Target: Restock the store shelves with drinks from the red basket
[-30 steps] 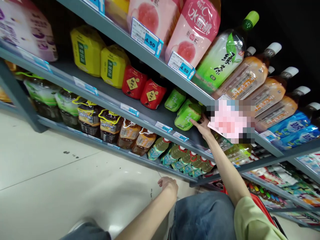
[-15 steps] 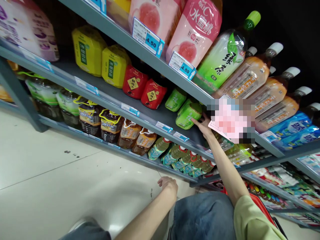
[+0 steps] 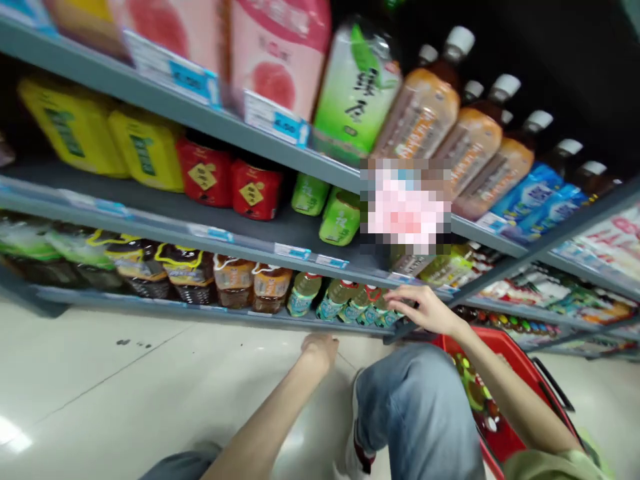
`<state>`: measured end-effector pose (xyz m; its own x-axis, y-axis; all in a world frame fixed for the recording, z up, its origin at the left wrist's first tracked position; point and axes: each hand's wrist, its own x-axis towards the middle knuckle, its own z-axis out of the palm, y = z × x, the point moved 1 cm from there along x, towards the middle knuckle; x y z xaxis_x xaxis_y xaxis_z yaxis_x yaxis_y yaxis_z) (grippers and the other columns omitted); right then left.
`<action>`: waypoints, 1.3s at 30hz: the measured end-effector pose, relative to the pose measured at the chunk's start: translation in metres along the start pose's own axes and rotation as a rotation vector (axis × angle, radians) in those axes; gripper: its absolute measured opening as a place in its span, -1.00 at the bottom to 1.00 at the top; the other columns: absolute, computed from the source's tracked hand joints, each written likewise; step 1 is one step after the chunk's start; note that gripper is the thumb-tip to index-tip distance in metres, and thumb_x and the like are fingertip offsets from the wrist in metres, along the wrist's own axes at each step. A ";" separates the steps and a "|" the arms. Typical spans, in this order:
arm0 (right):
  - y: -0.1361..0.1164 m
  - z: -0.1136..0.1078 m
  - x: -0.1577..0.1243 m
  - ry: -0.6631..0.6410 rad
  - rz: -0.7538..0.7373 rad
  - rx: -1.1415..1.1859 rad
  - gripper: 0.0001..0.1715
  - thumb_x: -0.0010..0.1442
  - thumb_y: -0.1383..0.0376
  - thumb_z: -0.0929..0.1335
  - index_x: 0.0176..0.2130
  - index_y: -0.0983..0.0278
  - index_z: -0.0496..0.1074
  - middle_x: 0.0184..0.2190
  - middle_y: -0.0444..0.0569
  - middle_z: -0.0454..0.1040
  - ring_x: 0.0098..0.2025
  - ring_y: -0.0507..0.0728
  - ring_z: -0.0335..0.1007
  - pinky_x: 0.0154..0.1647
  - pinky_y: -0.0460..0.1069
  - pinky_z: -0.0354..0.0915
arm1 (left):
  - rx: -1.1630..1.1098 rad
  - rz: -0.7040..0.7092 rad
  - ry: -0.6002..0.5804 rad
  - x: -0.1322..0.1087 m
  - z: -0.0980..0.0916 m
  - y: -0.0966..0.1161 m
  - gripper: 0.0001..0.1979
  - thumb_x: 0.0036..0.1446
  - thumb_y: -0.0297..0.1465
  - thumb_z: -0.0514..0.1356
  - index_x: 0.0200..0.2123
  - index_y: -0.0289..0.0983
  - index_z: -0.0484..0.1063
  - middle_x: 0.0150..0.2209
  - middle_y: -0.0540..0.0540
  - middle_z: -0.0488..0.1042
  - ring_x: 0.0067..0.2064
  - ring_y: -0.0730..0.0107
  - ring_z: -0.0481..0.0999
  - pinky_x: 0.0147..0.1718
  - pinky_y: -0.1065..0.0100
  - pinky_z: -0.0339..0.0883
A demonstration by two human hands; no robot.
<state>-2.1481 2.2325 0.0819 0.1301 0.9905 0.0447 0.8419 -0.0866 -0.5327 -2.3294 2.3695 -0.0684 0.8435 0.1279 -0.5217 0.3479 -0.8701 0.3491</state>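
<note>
While the person crouches before a grey metal shelf unit (image 3: 240,237) stocked with drinks, the right hand (image 3: 425,309) hangs in the air in front of the bottom shelf, palm down, its fingers (image 3: 400,295) loosely spread and gently curved, holding nothing. Its fingertips lie just in front of a row of small green-tea bottles with red-and-white caps (image 3: 367,303) that lean on the lowest shelf, near them but, as far as the blurred view shows, not touching. The left hand (image 3: 320,348) hangs low over the pale tiled floor (image 3: 125,387), fingers curled loosely inward and empty, just left of the knee in blue jeans (image 3: 417,407). A red plastic shopping basket with black handles (image 3: 510,390) stands beside that knee, under the right forearm, with small items inside. On the middle shelf stand two light-green cartons (image 3: 340,217), red cartons with yellow diamond labels (image 3: 230,183) and yellow cartons (image 3: 110,137). Above them stand pink peach-printed cartons (image 3: 280,57), a large green-labelled tea bottle (image 3: 357,87) and amber bottles with white caps (image 3: 450,120).
</note>
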 end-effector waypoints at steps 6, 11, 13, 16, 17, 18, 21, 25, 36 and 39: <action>0.069 -0.020 -0.179 0.222 0.411 -0.036 -0.65 0.33 0.27 0.27 -0.01 0.21 0.58 -0.10 0.05 0.65 -0.06 0.23 0.59 0.05 0.12 0.47 | 0.202 -0.028 -0.156 -0.014 -0.019 -0.004 -0.48 0.33 -0.38 0.04 0.30 -0.41 0.36 0.18 -0.50 0.48 0.16 -0.18 0.55 0.08 -0.02 0.45; 0.134 -0.029 -0.339 0.320 0.850 -0.077 -0.61 0.14 0.36 0.27 -0.13 0.28 0.61 -0.08 0.11 0.65 -0.02 0.26 0.60 0.05 0.10 0.46 | 0.233 -0.052 -0.211 -0.011 -0.011 -0.006 -0.44 0.37 -0.33 -0.05 0.36 -0.38 0.27 0.24 -0.41 0.46 0.24 -0.05 0.50 0.17 0.06 0.36; 0.145 -0.020 -0.386 0.279 0.951 -0.082 -0.65 0.19 0.30 0.29 -0.14 0.27 0.62 -0.08 0.11 0.66 -0.04 0.27 0.61 0.04 0.09 0.45 | 0.265 -0.046 -0.240 -0.009 -0.004 0.000 -0.42 0.39 -0.32 -0.10 0.38 -0.39 0.22 0.24 -0.38 0.45 0.25 0.00 0.48 0.20 0.11 0.33; 0.146 0.010 -0.422 0.185 0.949 -0.013 -0.62 0.32 0.13 0.27 -0.17 0.25 0.62 -0.14 0.08 0.67 -0.15 0.23 0.60 -0.06 0.06 0.43 | 0.285 -0.033 -0.280 -0.003 0.006 0.015 -0.41 0.41 -0.30 -0.13 0.40 -0.40 0.18 0.26 -0.36 0.44 0.26 0.04 0.47 0.22 0.15 0.29; 0.143 0.022 -0.426 0.150 0.924 0.031 -0.55 0.36 0.06 0.24 -0.20 0.25 0.61 -0.20 0.06 0.66 -0.21 0.20 0.58 -0.12 0.04 0.42 | 0.285 -0.025 -0.296 0.000 0.010 0.020 -0.41 0.41 -0.29 -0.14 0.40 -0.39 0.19 0.27 -0.35 0.44 0.26 0.06 0.47 0.22 0.16 0.29; 0.140 0.035 -0.426 0.115 0.900 0.076 -0.48 0.39 0.00 0.22 -0.25 0.26 0.59 -0.29 0.03 0.65 -0.29 0.17 0.55 -0.19 0.01 0.39 | 0.283 -0.014 -0.313 0.003 0.013 0.024 -0.41 0.41 -0.28 -0.13 0.40 -0.38 0.19 0.27 -0.34 0.44 0.25 0.08 0.48 0.22 0.19 0.29; 0.128 0.065 -0.417 0.044 0.850 0.147 -0.30 0.42 -0.10 0.15 -0.42 0.28 0.53 -0.49 -0.03 0.54 -0.44 0.08 0.41 -0.34 -0.03 0.28 | 0.286 0.012 -0.352 0.017 0.020 0.033 -0.43 0.42 -0.28 -0.14 0.38 -0.36 0.21 0.23 -0.30 0.48 0.22 0.17 0.50 0.19 0.27 0.30; 0.123 0.076 -0.410 0.040 0.828 0.050 -0.32 0.40 -0.13 0.19 -0.41 0.27 0.55 -0.40 0.03 0.59 -0.36 0.10 0.46 -0.32 -0.03 0.23 | 0.286 -0.012 -0.352 0.030 0.024 0.047 -0.48 0.41 -0.28 -0.12 0.34 -0.27 0.26 0.21 -0.25 0.52 0.21 0.22 0.51 0.17 0.29 0.31; 0.133 0.107 -0.439 -0.038 0.760 -0.169 -0.50 0.31 -0.09 0.28 -0.29 0.17 0.62 -0.29 0.06 0.66 -0.30 0.31 0.64 -0.38 0.08 0.38 | 0.260 -0.043 -0.372 0.024 0.037 0.095 -0.51 0.38 -0.24 0.03 0.31 -0.21 0.33 0.21 -0.30 0.49 0.19 0.02 0.53 0.09 0.16 0.40; 0.137 0.111 -0.443 -0.014 0.725 -0.172 -0.52 0.29 -0.09 0.29 -0.29 0.14 0.62 -0.28 0.04 0.67 -0.35 0.31 0.64 -0.45 0.08 0.41 | 0.254 -0.041 -0.368 0.022 0.038 0.095 -0.51 0.37 -0.23 0.06 0.29 -0.24 0.36 0.18 -0.35 0.50 0.17 -0.05 0.54 0.06 0.11 0.43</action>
<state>-2.1483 1.7935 -0.1044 0.6786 0.6794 -0.2793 0.6172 -0.7335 -0.2845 -2.2930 2.2716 -0.0764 0.6135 0.0272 -0.7892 0.2279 -0.9630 0.1440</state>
